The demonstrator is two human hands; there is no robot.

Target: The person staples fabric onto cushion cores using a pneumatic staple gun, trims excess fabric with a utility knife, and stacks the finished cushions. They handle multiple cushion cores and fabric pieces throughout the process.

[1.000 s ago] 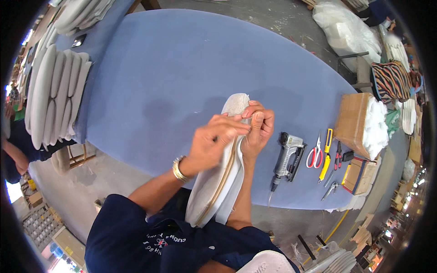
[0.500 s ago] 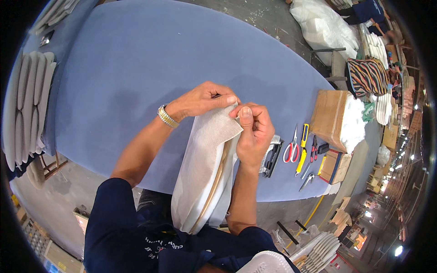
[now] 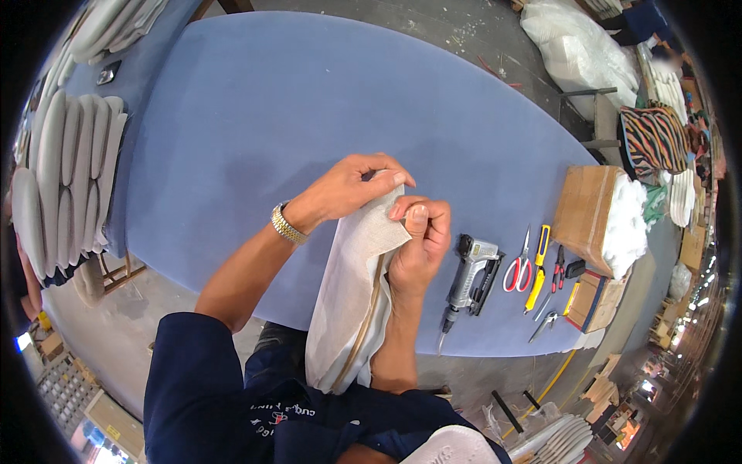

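Note:
Upright in front of my chest stands a long padded piece in pale grey-white fabric (image 3: 340, 286). A brown strip (image 3: 362, 329) shows along its right side, between the fabric edges. My left hand (image 3: 359, 185) is closed over the top end, thumb and fingers pinching the fabric there. Just below and to the right, my right hand (image 3: 421, 243) is closed on the fabric's upper right corner, thumb uppermost, with the fingers curled under. Past my right wrist, a grey and black staple gun (image 3: 473, 272) lies on the blue-covered table (image 3: 270, 100).
Right of the staple gun lie red-handled scissors (image 3: 519, 271), a yellow cutter (image 3: 537, 271) and red-black pliers (image 3: 558, 271). Beyond them stand a cardboard box (image 3: 581, 213) with white stuffing and a small wooden box (image 3: 591, 300). Stacked pale pads (image 3: 69, 178) stand at the left.
The whole view has shifted, so the table's things sit farther right and the staple gun shows fully. My right hand has drawn slightly down toward me, still gripping the fabric corner.

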